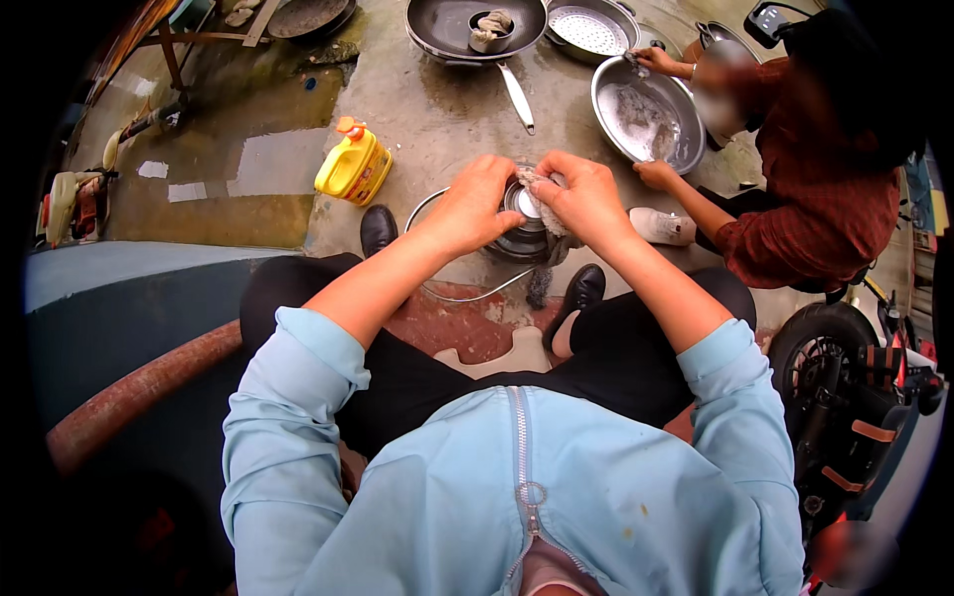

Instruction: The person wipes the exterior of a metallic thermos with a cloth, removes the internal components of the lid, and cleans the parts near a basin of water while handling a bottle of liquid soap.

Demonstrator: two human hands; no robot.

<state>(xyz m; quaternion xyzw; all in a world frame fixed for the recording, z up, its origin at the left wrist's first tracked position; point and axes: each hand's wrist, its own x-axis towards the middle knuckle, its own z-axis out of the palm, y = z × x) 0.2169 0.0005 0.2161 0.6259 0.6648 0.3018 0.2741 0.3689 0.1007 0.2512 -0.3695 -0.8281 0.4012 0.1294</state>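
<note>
Between my knees, my left hand (481,205) is on the left edge of a round metal piece (528,200), its fingertips meeting one end of a wet grey-beige cloth (550,216). My right hand (585,195) pinches that cloth, which hangs down over the right side of the piece. Beneath is a dark round item (514,244), mostly covered by my hands, so its kind cannot be told. A large round rim (488,296), like that of a glass lid or basin, curves around it. A dark grey scouring pad (539,289) lies near my right shoe.
A yellow detergent jug (358,167) stands left on wet concrete. Ahead are a frying pan (440,26) holding a small pot with cloth, and a steamer tray (589,31). At right, a co-worker in a checked shirt (820,179) holds a metal basin (622,123). A motorcycle wheel (816,350) is behind.
</note>
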